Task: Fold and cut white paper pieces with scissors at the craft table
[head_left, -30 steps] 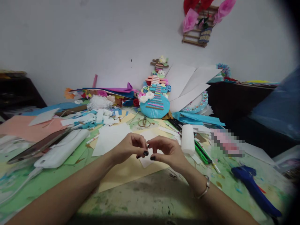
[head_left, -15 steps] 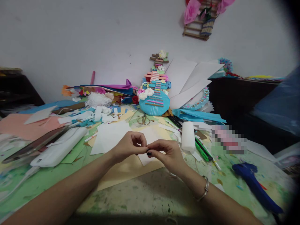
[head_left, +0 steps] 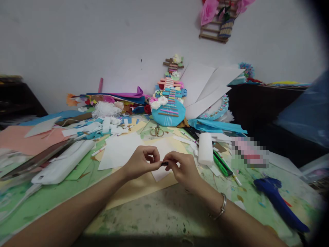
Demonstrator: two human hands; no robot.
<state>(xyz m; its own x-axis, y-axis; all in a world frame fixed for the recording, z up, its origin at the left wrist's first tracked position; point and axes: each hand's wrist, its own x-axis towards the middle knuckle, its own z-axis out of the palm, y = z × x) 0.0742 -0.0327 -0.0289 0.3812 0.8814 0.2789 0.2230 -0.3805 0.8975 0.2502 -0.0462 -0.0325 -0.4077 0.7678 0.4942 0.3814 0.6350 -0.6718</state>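
My left hand [head_left: 145, 159] and my right hand [head_left: 182, 168] meet fingertip to fingertip above the middle of the table. Both are closed in a pinch, thumbs against curled fingers. Whatever sits between the fingertips is too small or too hidden to make out. Beneath them lie a small white paper piece [head_left: 160, 174], a larger white sheet [head_left: 118, 151] and a cream sheet [head_left: 136, 190]. Gold-handled scissors [head_left: 157, 131] rest just beyond the hands. To the right of my right hand stands a white roll [head_left: 205, 151].
A blue glue gun [head_left: 280, 202] lies at the right, near green markers [head_left: 221, 164]. At the left are a white power bank [head_left: 63, 163] with a cable and paper scraps [head_left: 102, 127]. A blue paper instrument [head_left: 168, 111] leans against the wall.
My thumbs and fingertips have shifted against each other, the left thumb now stretched straighter towards the right fingertips. The hands stay in nearly the same place, and the view has moved slightly.
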